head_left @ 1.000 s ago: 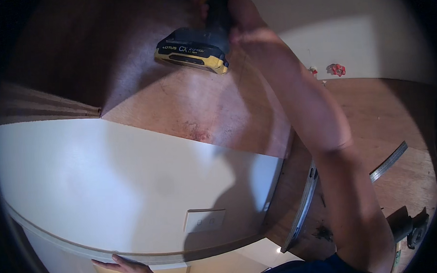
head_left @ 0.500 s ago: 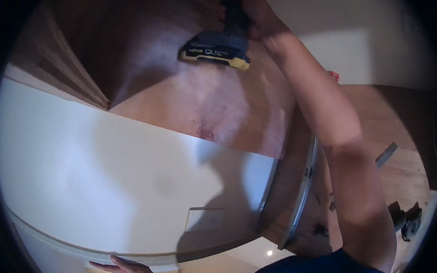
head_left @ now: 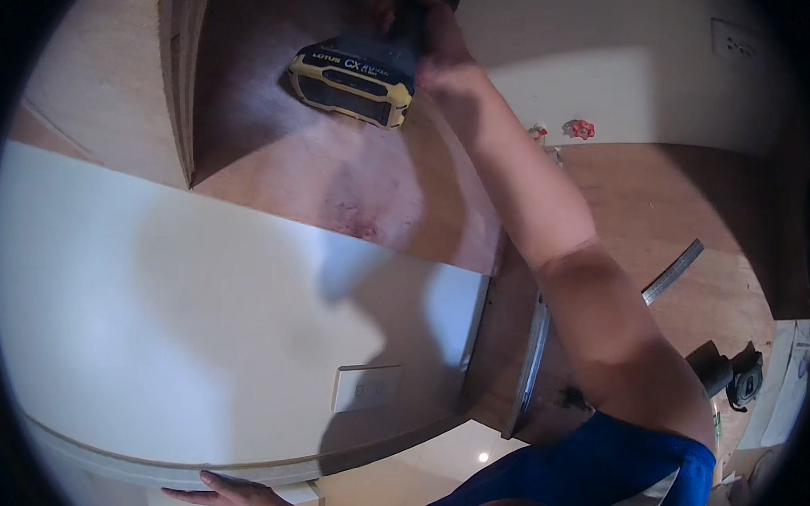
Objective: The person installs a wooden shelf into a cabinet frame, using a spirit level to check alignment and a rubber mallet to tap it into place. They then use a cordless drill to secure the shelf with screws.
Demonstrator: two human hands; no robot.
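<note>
My right hand (head_left: 438, 42) is wrapped round the grip of a cordless power tool, perhaps a drill, at the top. Its black and yellow battery (head_left: 350, 85) faces me, while the working end is cut off by dark shadow and the picture's edge. The tool is over a brown wood panel (head_left: 420, 185) with a pale, dusty patch. At the lower left my left hand (head_left: 230, 494) has its fingers stretched out and thumb apart, by the edge of the white panel (head_left: 212, 349). It holds nothing.
A raw board edge (head_left: 184, 100) stands at the upper left. A switch plate (head_left: 365, 388) sits on the white panel. To the right are metal strips (head_left: 529, 365), a tape measure (head_left: 745, 377), red valve handles (head_left: 580, 129) and a wall socket (head_left: 737, 41).
The power tool and right arm have shifted left in view, and the battery's underside shows more. Much of the scene has shifted with the head. My left hand stays open near the panel edge.
</note>
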